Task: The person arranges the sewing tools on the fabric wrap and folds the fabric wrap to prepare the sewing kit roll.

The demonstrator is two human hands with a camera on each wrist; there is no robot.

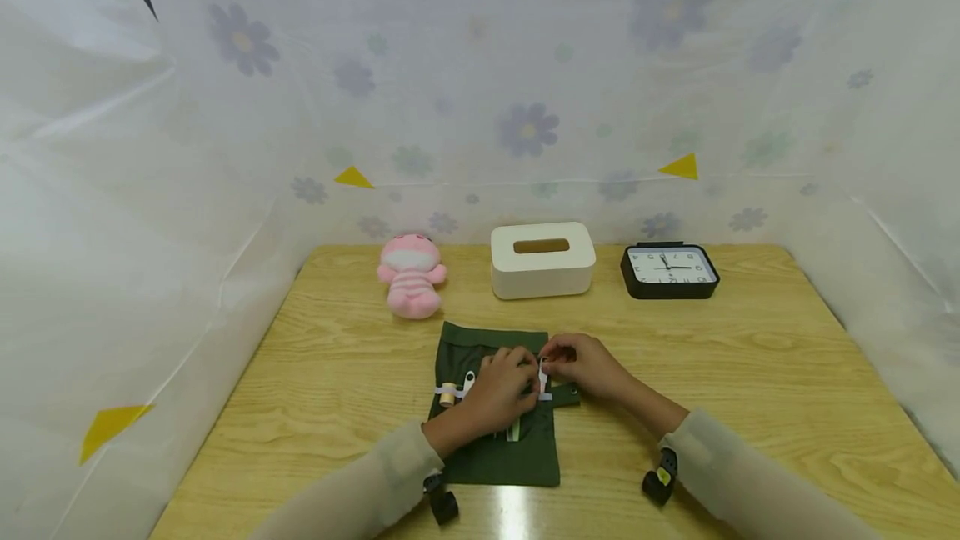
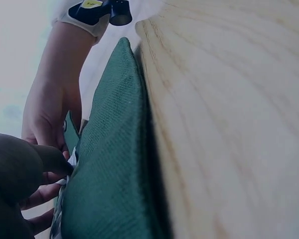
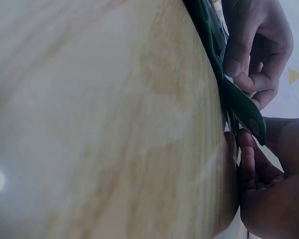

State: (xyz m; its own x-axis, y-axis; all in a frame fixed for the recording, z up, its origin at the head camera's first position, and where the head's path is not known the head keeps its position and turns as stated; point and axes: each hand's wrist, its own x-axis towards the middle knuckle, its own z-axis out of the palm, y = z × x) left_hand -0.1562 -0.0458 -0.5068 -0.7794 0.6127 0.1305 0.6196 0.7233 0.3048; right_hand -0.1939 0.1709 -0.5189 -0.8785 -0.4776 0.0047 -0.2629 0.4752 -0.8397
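Note:
A dark green cloth pouch [image 1: 495,452] lies flat on the wooden table [image 1: 750,373], with small tools tucked under its bands. My left hand [image 1: 527,375] rests on the pouch's middle, its curled fingers pinching the cloth's right edge [image 3: 212,45]. From the right, my right hand [image 1: 552,359] pinches a small white piece [image 1: 542,379] at that same edge. A green strap with a snap [image 3: 250,121] sticks out below the hands. In the left wrist view the right hand [image 2: 50,114] works beside the pouch [image 2: 109,164]. The hands hide how the white piece sits.
A pink plush toy [image 1: 411,273], a white tissue box [image 1: 542,259] and a black clock [image 1: 669,270] stand along the table's back edge. A beige spool [image 1: 447,394] and a white tool [image 1: 468,382] sit under a band on the pouch's left. White flowered sheets wall in the table.

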